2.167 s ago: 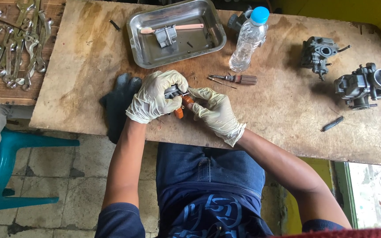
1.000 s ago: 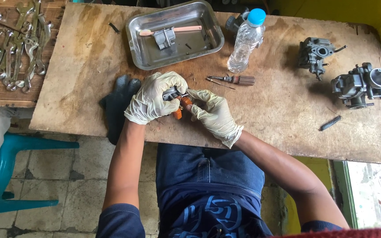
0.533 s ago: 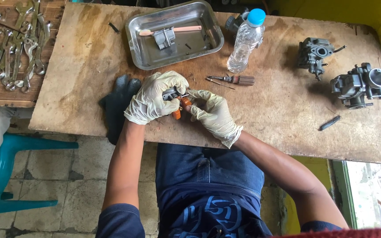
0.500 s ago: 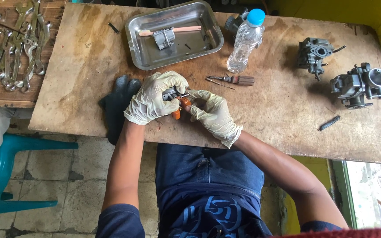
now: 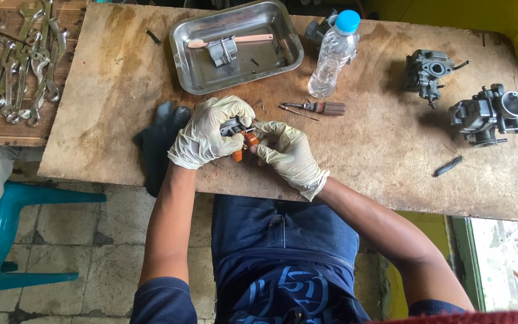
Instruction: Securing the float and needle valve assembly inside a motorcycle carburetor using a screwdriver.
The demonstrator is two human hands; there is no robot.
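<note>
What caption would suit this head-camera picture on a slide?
Gloved left hand and right hand grip a small metal part with orange pieces over a wooden table.

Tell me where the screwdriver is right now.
In the head view the screwdriver lies on the wooden table, just below the water bottle and up-right of the gloved hands, untouched.

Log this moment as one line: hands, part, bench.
left hand grips small metal part | right hand works orange piece | screwdriver beside | tray behind
</note>
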